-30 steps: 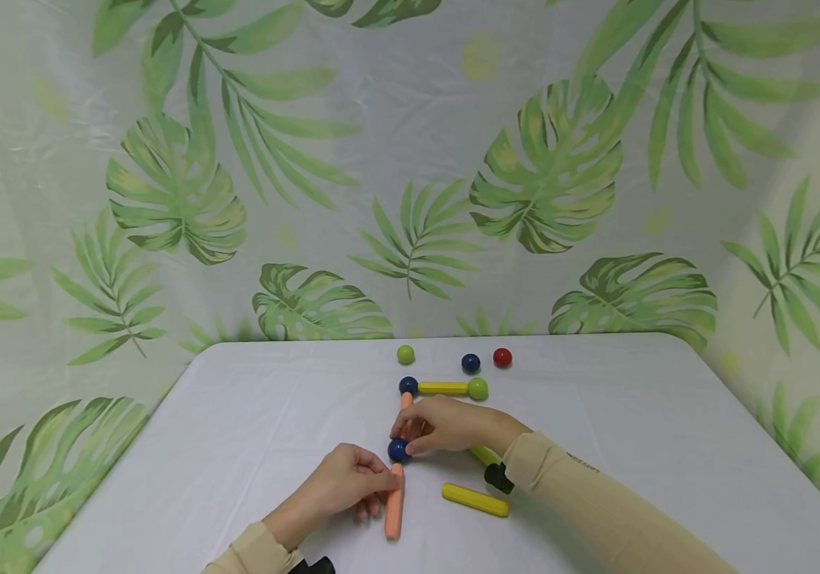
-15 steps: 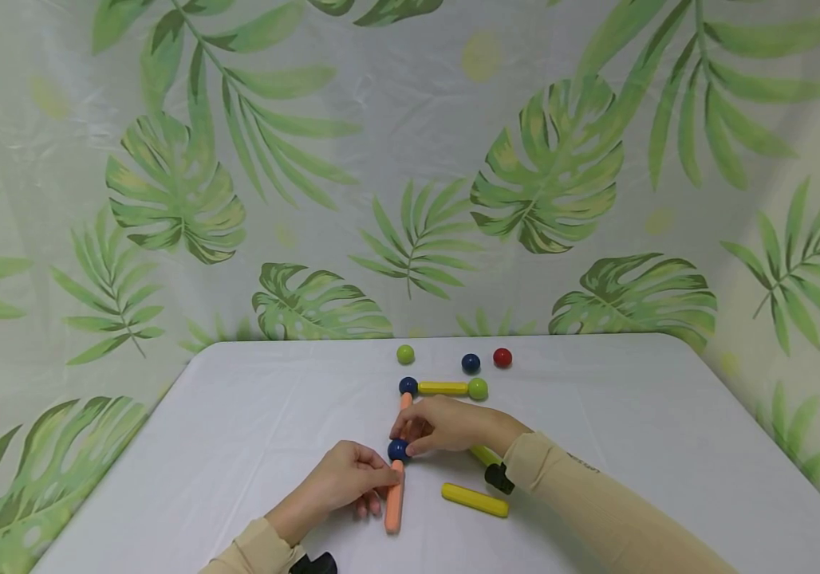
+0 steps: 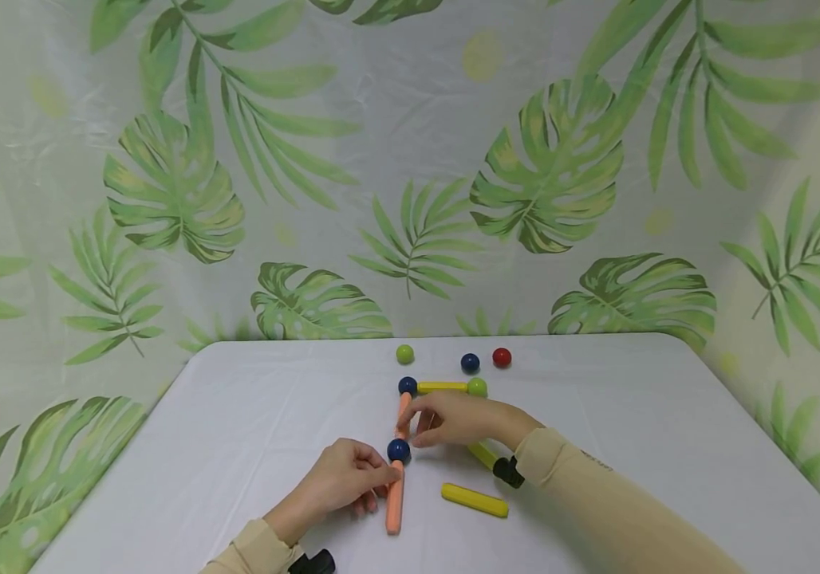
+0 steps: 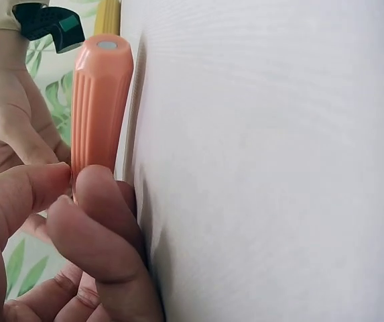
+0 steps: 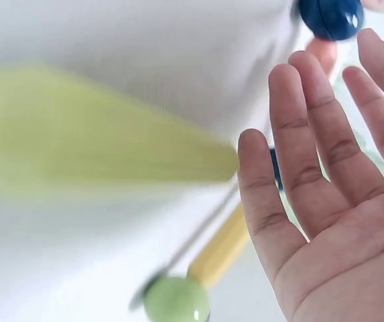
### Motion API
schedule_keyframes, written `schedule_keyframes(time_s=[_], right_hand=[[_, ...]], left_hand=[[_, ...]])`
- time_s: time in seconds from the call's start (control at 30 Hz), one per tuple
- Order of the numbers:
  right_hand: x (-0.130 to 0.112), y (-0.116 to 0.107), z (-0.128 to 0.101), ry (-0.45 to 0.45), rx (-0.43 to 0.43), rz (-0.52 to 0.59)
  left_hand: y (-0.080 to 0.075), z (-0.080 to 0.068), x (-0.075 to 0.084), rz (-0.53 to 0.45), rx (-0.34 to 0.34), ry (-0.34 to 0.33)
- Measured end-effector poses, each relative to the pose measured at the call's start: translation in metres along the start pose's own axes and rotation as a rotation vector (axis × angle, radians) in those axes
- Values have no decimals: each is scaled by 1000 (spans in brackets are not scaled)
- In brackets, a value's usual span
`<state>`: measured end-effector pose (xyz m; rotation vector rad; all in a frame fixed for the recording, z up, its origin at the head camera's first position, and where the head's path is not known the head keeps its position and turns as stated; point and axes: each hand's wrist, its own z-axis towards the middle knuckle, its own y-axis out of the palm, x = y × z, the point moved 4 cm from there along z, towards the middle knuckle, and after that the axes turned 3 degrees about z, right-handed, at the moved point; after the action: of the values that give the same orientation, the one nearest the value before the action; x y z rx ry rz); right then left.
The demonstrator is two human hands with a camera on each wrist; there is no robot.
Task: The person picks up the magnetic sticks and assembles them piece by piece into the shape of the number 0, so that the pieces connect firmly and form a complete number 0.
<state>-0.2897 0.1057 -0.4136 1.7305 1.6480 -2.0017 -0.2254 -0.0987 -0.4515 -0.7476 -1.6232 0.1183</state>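
My left hand (image 3: pixel 345 478) pinches an orange ribbed stick (image 3: pixel 395 510) between thumb and finger. In the left wrist view the free end of this orange stick (image 4: pixel 101 107) shows a round metal disc. The stick's far end meets a dark blue ball (image 3: pixel 399 450). Just beyond that ball, a second orange stick (image 3: pixel 404 406) leads to another blue ball (image 3: pixel 408 386). My right hand (image 3: pixel 453 418) hovers beside the nearer ball and the second orange stick; its fingers (image 5: pixel 289 127) look relaxed and apart from the ball in the right wrist view.
A yellow stick (image 3: pixel 443 387) joins the far blue ball to a green ball (image 3: pixel 478 387). A yellow-green stick (image 3: pixel 482 454) lies partly under my right wrist, a loose yellow stick (image 3: pixel 475 500) nearer. Loose green (image 3: pixel 405 354), blue (image 3: pixel 471 363) and red (image 3: pixel 502 357) balls line the back.
The near orange stick has moved slightly forward and now meets the blue ball. My right hand has let go of that ball and drawn back a little to the right.
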Motion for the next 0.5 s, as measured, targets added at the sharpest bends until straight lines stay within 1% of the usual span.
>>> schedule_keyframes(time_s=[0.13,0.3,0.37,0.43,0.5], right_hand=[[4,-14,-8,22,31,-8],[12,-32,-19,0,60,-34],[14,-38,-25,-3,78,-39],[17,-45,-31,3,102,-45],[20,-53,-36,23,131,-54]], left_hand=[[-4,2,0,43,30,7],[-9,8,2,63,59,35],[-11,11,3,63,53,51],[-12,13,5,86,41,78],[-13,15,8,118,23,127]])
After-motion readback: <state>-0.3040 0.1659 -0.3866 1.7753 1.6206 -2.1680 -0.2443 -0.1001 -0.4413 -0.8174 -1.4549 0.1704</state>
